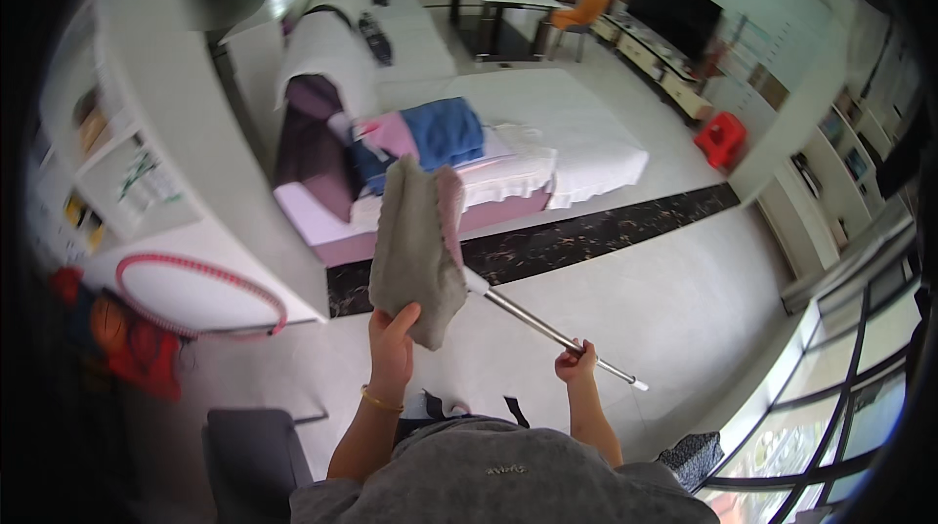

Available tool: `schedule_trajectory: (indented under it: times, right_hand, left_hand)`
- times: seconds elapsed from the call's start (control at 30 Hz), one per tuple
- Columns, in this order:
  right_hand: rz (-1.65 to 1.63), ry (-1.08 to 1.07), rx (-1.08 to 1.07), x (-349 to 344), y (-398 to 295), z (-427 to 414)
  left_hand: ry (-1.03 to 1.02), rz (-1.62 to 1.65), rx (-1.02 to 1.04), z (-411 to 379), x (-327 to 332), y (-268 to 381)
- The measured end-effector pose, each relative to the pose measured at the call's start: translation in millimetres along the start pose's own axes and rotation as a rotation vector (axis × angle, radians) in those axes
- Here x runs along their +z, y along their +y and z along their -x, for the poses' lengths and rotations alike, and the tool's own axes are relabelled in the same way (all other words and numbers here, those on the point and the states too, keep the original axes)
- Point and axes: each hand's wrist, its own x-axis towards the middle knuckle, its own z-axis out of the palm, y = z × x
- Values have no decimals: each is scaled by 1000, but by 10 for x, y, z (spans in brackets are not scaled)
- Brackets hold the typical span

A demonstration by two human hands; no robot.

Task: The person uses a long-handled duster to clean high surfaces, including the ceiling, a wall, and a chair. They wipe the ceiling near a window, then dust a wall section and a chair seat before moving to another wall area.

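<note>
A grey cloth pad with a pink cloth side is held up in front of me at the middle of the view. My left hand grips its lower edge, thumb on the grey face. Behind the pad a white joint leads to a metal pole, which slants down to the right. My right hand is closed round this pole close to its white-tipped end. How the pole meets the pad is hidden behind the cloth.
A grey chair stands at the lower left, and a pink hoop leans on the white cabinet. Ahead is a covered sofa bearing folded clothes. A red stool stands beyond the dark floor strip, and windows line the right.
</note>
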Motion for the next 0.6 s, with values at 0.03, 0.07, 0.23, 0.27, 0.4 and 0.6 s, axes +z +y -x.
schedule_trajectory:
  times: [0.03,0.07,0.23,0.27,0.4,0.6]
  right_hand:
    - [-34,47,-38,20,-189,-54]
    - [-79,43,-90,-74,-352,-293]
    - [-240,88,-67,124,-1018,-925]
    - [-269,77,-52,239,-1164,-1021]
    - [-397,122,-98,686,-1745,-1476]
    - [-571,47,-277,1211,-2941,-1895]
  left_hand:
    - [-23,23,-52,-184,113,-157]
    - [-46,43,-105,-366,209,-318]
    - [-85,41,-249,-1405,586,-1171]
    - [-101,44,-257,-1609,733,-1315]
    - [-191,53,-362,-2567,1472,-1957]
    - [-455,14,-504,-3797,2943,-3032]
